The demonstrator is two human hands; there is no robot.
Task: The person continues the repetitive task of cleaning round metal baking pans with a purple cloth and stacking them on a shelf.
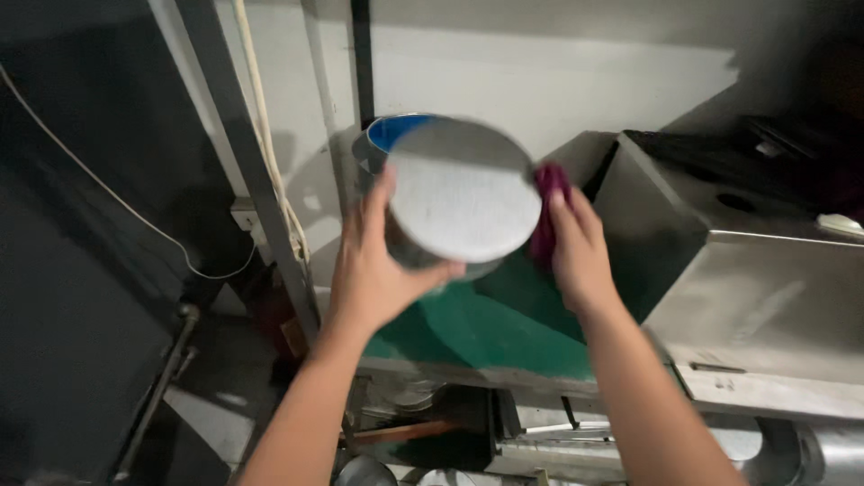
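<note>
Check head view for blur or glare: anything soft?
Head view: pot is motion-blurred, edges smeared; left hand and right hand slightly soft; dim light, left side nearly black; mild sheen on steel counter, no hard glare.

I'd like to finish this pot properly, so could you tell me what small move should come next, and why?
Probably sweep the purple cloth further around the pot's side: the right hand presses it there, while the left hand grips the opposite side.
</note>
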